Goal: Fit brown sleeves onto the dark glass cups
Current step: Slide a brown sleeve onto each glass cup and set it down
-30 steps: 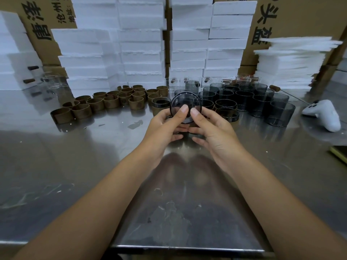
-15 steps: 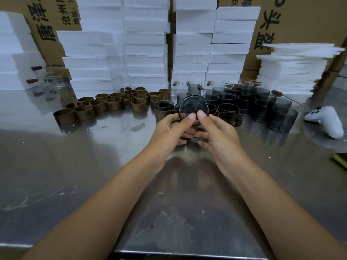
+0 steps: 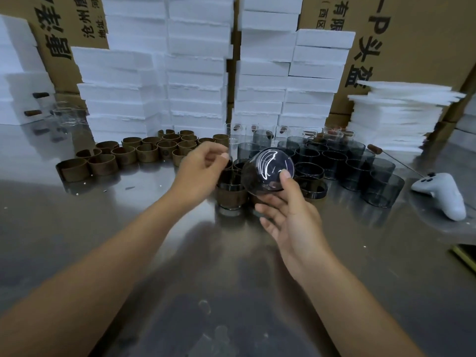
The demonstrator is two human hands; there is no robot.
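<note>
My right hand (image 3: pixel 291 220) grips a dark glass cup (image 3: pixel 268 173), tilted so its round base faces me, with my thumb on the base. Whether this cup wears a sleeve is hidden. My left hand (image 3: pixel 201 173) hovers just left of it, fingers loosely curled and holding nothing. Below the two hands a dark cup with a brown sleeve (image 3: pixel 231 195) stands upright on the steel table (image 3: pixel 103 228). Several loose brown sleeves (image 3: pixel 149 153) lie in rows to the left. Several bare dark cups (image 3: pixel 334 161) stand grouped to the right.
Stacks of white foam blocks (image 3: pixel 198 73) and cardboard boxes wall off the back. A pile of foam sheets (image 3: pixel 396 119) sits at the back right. A white controller (image 3: pixel 443 191) lies at the right. Clear glasses (image 3: pixel 64 114) stand at the far left.
My left hand has let go of the cup and moved left. My right hand alone now holds the cup, tilted more to the right.
</note>
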